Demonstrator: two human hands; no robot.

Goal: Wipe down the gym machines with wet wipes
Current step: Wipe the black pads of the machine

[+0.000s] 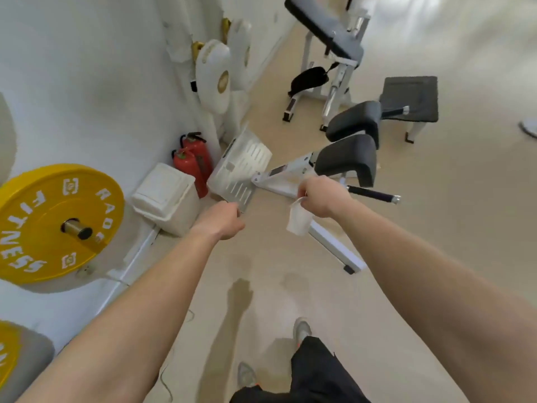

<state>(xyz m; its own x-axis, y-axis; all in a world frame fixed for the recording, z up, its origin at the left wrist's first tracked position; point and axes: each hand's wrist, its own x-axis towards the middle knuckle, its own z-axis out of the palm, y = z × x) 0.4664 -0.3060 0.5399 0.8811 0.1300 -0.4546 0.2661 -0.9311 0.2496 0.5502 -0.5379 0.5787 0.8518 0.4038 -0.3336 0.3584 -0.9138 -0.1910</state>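
Observation:
My right hand (321, 196) pinches a white wet wipe (299, 218) that hangs down below it, just in front of the white frame (286, 178) of a gym machine. That machine has a slotted metal footplate (242, 167) and two dark roller pads (348, 158). My left hand (222, 221) reaches to the footplate's near edge with fingers curled; whether it grips the edge is hidden. Both arms stretch forward from the bottom of the view.
A white lidded bin (165, 197) and two red fire extinguishers (193, 161) stand by the wall on the left. A yellow weight plate (55, 225) sits on a bar at left. Another bench machine (334, 48) and a dark step (409, 97) lie beyond.

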